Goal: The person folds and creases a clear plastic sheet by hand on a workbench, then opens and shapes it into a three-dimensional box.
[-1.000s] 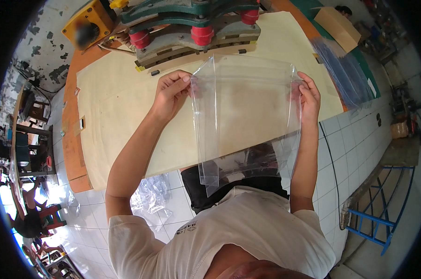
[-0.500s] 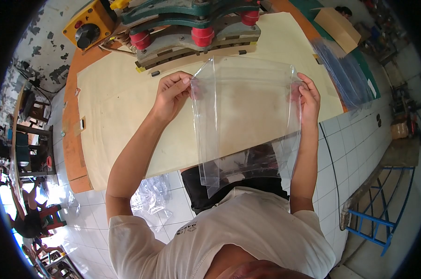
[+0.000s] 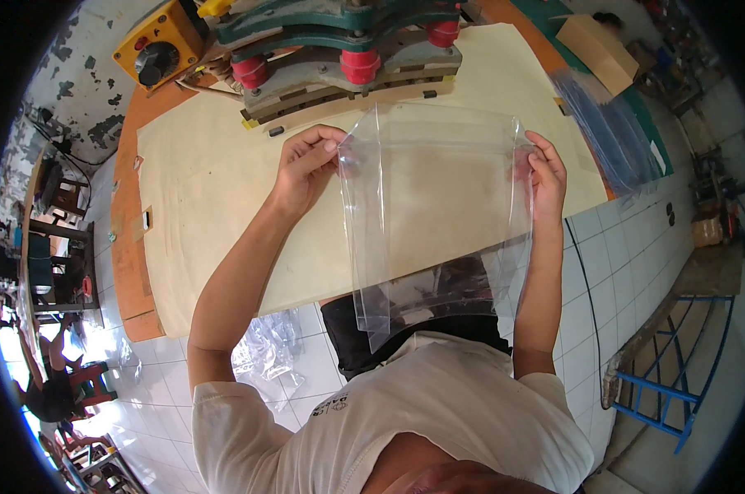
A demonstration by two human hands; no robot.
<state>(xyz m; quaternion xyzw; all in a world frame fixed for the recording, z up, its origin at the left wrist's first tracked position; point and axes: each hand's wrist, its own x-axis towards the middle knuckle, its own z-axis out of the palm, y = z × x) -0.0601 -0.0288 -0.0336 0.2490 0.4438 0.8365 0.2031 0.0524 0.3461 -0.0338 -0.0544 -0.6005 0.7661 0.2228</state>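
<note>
A clear plastic bag [image 3: 446, 189] with folded side panels is stretched between my two hands, above the near edge of the paper-covered table. My left hand [image 3: 306, 165] pinches its upper left edge between thumb and fingers. At the upper right edge, my right hand [image 3: 547, 174] is closed on the bag, with some fingertips showing through the plastic. The bag's lower end hangs over my lap. Just beyond its top edge stands a press-like machine [image 3: 352, 82] with green bars and red knobs.
Cream paper [image 3: 216, 222] covers the wooden table [image 3: 133, 280]. A yellow control box [image 3: 160, 49] with a black dial stands at back left. Clear plastic sheets [image 3: 607, 136] lie at the right, near a cardboard box [image 3: 596, 53]. Crumpled plastic [image 3: 267, 350] is on the floor; a blue metal frame [image 3: 677, 370] stands right.
</note>
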